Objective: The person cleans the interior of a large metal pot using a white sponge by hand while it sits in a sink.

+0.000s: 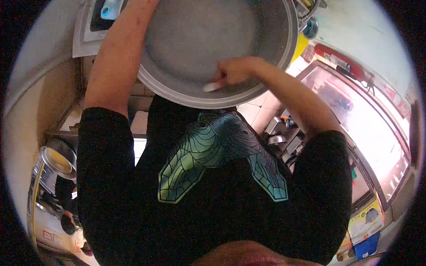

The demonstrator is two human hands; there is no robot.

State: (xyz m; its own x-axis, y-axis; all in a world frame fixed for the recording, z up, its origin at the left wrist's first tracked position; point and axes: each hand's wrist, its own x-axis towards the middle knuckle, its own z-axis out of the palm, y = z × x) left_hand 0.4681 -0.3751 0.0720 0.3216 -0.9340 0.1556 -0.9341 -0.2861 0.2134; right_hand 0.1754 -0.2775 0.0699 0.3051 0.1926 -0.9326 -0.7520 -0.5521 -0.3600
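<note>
A big round grey metal pan (203,36) fills the top middle of the view, its inner side facing me and its near rim just in front of my black shirt. Inside it, by the lower wall, my right hand (236,71) grips a small white object (210,87). Blur hides what that object is exactly. The right forearm crosses the pan's right rim. My left forearm (116,60) reaches up along the pan's left side, and the hand itself lies beyond the top edge, out of view.
A blue-handled item (111,9) lies by a pale-rimmed sink (83,40) at upper left. Metal containers (277,128) stand at my right, near a glass-fronted cabinet (376,133). Behind me at left are a metal bowl (56,161) and another person (68,222).
</note>
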